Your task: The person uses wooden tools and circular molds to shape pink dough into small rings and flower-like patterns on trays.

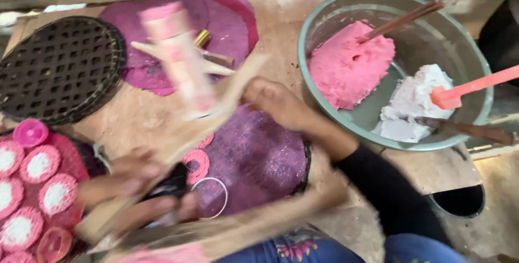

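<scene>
Everything near my hands is smeared by motion. My right hand (278, 102) grips the upper end of a pale wooden press (216, 114) that slants across a round purple mat (259, 157). My left hand (130, 179) closes around the press's lower end beside a thin metal ring (210, 198). A pink-and-white cylinder (178, 52) rises blurred from the press. A pink dough ring (195, 163) lies on the mat under it.
A big grey-green bowl (476, 57) at right holds pink dough (346, 65), white dough (413, 106), a wooden stick and a pink spatula (470, 87). A dark woven tray (59, 68) lies at the back left. Several pink discs with white centres (40, 163) fill a tray at left.
</scene>
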